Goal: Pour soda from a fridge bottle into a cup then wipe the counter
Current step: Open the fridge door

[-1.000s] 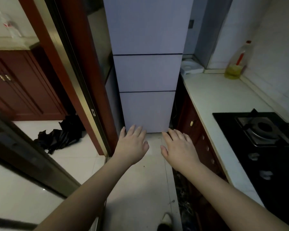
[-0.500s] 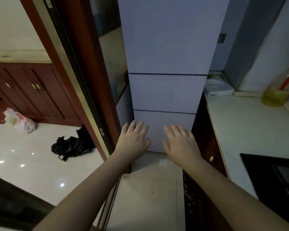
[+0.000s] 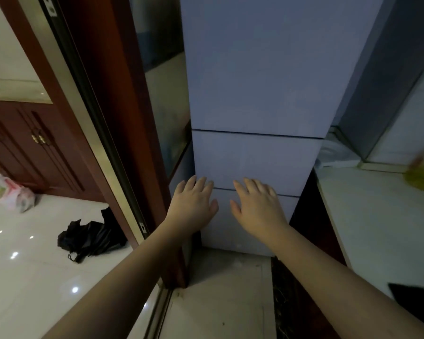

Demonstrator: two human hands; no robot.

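Observation:
A tall pale fridge with three closed doors fills the middle of the head view. My left hand and my right hand are stretched out side by side in front of its lower doors, fingers straight and spread, holding nothing. Whether they touch the fridge cannot be told. The white counter runs along the right. No soda bottle or cup is in view.
A red-brown sliding door frame stands just left of the fridge. A black bag and a pale plastic bag lie on the glossy floor at left. A yellow oil bottle and a white object sit on the counter; a black hob corner shows at right.
I have moved closer to the fridge, which now looms larger. Both hands stay open and side by side, now in front of the lower doors. The hob has slid mostly out of view.

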